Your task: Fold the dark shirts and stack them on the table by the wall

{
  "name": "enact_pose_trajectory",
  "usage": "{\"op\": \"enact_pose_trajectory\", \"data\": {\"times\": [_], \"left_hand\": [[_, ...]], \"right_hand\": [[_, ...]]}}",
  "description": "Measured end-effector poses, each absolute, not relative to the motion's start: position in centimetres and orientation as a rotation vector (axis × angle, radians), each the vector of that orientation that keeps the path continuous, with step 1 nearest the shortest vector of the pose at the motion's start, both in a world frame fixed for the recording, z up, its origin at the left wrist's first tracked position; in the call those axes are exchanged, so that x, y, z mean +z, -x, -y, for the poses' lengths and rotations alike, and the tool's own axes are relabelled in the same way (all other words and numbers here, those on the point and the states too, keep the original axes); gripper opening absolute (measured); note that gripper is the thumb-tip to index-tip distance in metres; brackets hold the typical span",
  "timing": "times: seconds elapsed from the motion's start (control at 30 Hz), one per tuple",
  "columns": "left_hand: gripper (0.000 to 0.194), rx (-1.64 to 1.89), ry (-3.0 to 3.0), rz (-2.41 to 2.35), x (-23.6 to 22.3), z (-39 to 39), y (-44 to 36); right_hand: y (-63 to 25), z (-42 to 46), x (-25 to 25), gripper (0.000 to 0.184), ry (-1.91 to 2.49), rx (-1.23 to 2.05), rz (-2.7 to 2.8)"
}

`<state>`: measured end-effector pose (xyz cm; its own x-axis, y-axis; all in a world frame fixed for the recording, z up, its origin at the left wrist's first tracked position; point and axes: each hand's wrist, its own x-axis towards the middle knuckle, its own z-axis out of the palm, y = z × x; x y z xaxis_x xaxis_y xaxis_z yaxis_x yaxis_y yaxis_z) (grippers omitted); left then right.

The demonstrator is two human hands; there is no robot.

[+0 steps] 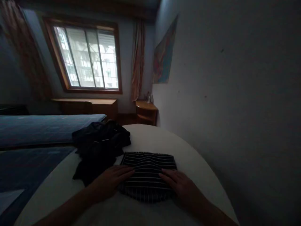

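A dark striped cloth (148,171), folded into a rough rectangle, lies flat on the round white table (169,139). Its stripes run mostly crosswise, with a checked-looking strip along the near edge. My left hand (115,177) rests with fingers stretched out on the cloth's left side. On the right side, my right hand (177,182) lies flat, fingertips on the fabric. Neither hand grips anything. Just beyond my left hand, a crumpled heap of black clothing (101,141) covers the table's left part. What kind of garment the striped cloth is, I cannot tell.
Left of the table stands a bed with a blue mattress (47,127). A wooden desk (103,102) is under the window (87,58), and a small corner shelf (147,106) stands by the wall (235,110) on the right. The room is dim.
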<state>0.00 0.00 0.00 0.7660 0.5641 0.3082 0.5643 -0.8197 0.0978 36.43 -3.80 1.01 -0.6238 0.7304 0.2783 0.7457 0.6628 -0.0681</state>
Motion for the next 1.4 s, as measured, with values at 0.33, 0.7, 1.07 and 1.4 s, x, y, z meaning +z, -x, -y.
{"op": "enact_pose_trajectory", "data": {"times": [0.33, 0.7, 1.07, 1.4], "left_hand": [[0.053, -0.847, 3.039, 1.369, 5.5, -5.6, -1.8], [0.048, -1.057, 3.140, 1.364, 7.2, -8.3, -2.3], [0.092, -0.443, 3.136, 1.105, 1.1, -2.1, 0.4], [0.034, -0.906, 2.841, 1.444, 3.6, -3.6, -1.2]], "right_hand": [[-36.2, -1.5, 7.9, 0.048, 1.320, 0.289, 2.439], [-36.3, -5.1, 10.5, 0.044, 1.276, 0.018, 2.483], [-37.1, 1.4, 3.3, 0.065, 1.270, -0.013, 2.732], [-37.2, 0.2, 6.8, 0.023, 1.286, 0.247, 2.534]]}}
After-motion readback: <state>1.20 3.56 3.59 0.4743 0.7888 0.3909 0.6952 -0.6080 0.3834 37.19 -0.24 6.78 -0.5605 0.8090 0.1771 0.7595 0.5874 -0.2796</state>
